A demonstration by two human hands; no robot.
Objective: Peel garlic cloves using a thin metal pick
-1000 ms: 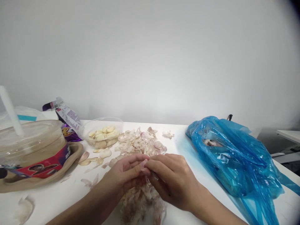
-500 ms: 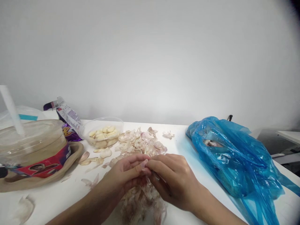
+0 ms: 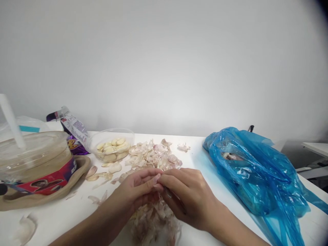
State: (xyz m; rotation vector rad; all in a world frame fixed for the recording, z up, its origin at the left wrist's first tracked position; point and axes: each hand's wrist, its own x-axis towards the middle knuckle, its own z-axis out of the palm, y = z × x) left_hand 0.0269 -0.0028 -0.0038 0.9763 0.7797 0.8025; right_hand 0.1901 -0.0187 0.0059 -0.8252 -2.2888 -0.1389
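My left hand (image 3: 139,189) and my right hand (image 3: 188,198) meet at the fingertips above a heap of garlic skins (image 3: 151,222). Both have their fingers curled in and pinched together. Whatever sits between the fingertips is hidden. A small greyish, shiny bit shows between the right fingers, too little to name. Behind the hands spreads a second pile of papery garlic skins (image 3: 159,155). Left of that pile, a clear plastic bowl (image 3: 93,140) holds several peeled garlic cloves (image 3: 114,147).
At left, a large lidded drink cup (image 3: 46,164) with a white straw (image 3: 11,119) sits in a cardboard carrier (image 3: 83,169). A purple snack packet (image 3: 77,145) lies behind it. A blue plastic bag (image 3: 251,174) rests at right. Loose skins (image 3: 98,198) are scattered leftward. A wall rises behind the table.
Hardly anything differs. My fingertips have shifted slightly against each other, and the left thumb lies a little differently. The view has moved a touch.
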